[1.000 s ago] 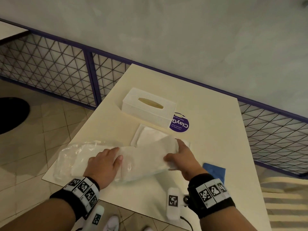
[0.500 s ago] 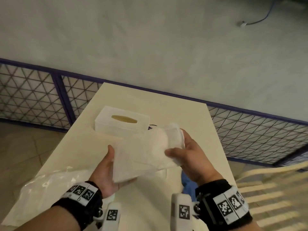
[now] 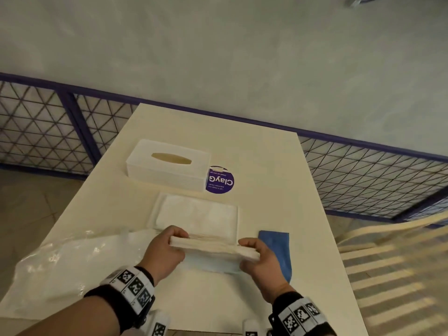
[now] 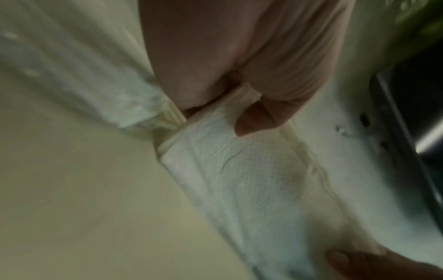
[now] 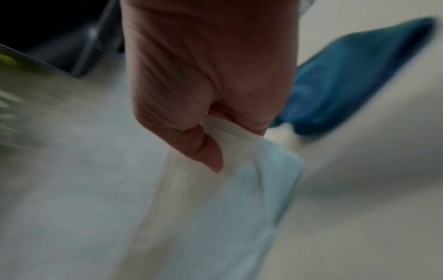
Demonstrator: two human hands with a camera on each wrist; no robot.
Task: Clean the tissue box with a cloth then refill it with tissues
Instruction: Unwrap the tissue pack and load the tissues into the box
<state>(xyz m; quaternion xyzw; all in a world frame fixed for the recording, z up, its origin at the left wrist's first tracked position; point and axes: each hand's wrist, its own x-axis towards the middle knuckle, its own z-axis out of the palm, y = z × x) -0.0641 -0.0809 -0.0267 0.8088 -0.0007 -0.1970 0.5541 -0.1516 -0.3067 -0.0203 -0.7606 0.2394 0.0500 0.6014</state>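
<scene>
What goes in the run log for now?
left hand: grips tissue stack | right hand: grips stack | tissue box: on table, untouched | cloth: lying idle

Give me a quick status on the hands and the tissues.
Both hands, left and right, grip the tissue stack by its ends above the table. Tissue box closed, not yet refilled. Nothing between.

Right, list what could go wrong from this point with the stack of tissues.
1. The tissue stack is gripped only at its two ends by the left hand and right hand; its middle may sag and loose sheets could slip out.
2. The tissue box has only a narrow oval slot on top, so the stack will probably not go in that way.
3. The empty plastic wrapper overhangs the table's left edge and may slide off.
</scene>
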